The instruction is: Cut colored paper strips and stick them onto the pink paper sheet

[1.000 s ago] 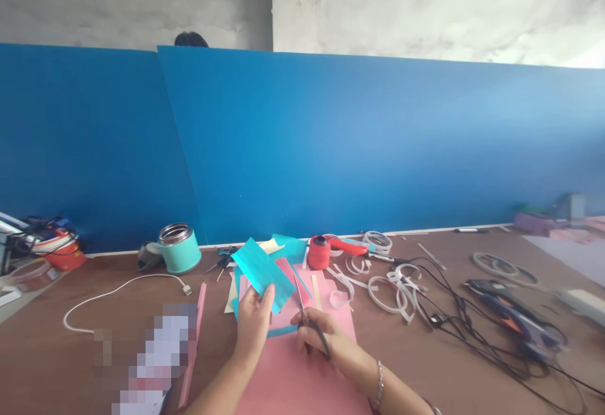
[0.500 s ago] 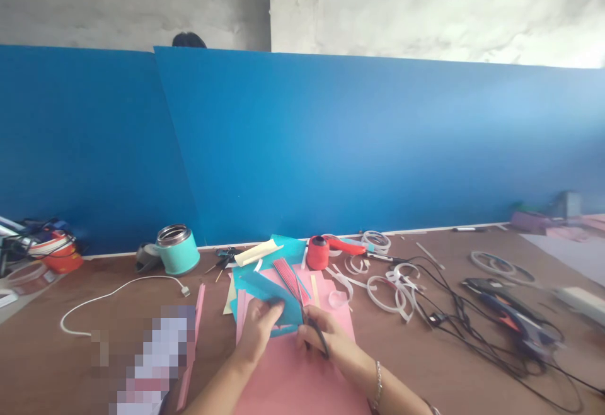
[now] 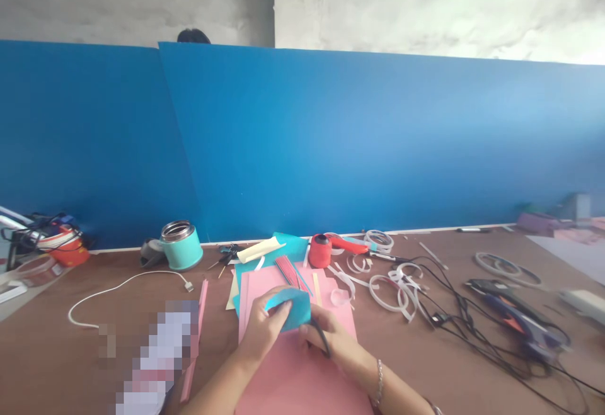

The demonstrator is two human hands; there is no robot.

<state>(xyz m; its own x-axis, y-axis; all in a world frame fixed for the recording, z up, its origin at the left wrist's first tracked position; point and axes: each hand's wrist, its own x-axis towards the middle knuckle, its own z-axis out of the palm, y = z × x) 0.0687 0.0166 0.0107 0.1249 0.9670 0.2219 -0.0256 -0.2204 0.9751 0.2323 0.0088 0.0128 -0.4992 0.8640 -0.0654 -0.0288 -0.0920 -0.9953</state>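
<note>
My left hand (image 3: 263, 328) pinches a small piece of blue paper (image 3: 297, 312), its thumb lying across the front. My right hand (image 3: 334, 339) grips a pair of scissors, whose dark handle loop (image 3: 322, 337) shows by the fingers. The blades are mostly hidden behind the blue piece. Both hands are over pink paper sheets (image 3: 297, 377). Just beyond them lies a bundle of thin red-and-white strips (image 3: 287, 272), with a larger blue sheet (image 3: 293, 246) and a curled cream paper piece (image 3: 259, 249) behind.
A turquoise metal container (image 3: 182, 248) and a white cable (image 3: 127, 274) lie to the left. Right of the paper are a red cone-shaped spool (image 3: 320, 251), coiled white strips (image 3: 385, 295), black cords (image 3: 466, 324) and a dark glue gun (image 3: 520, 327). A blue partition (image 3: 331, 144) stands behind.
The blue paper has been turned and lifted; it now looks like a smaller, curved piece covering the scissor blades that showed before. The view has shifted slightly.
</note>
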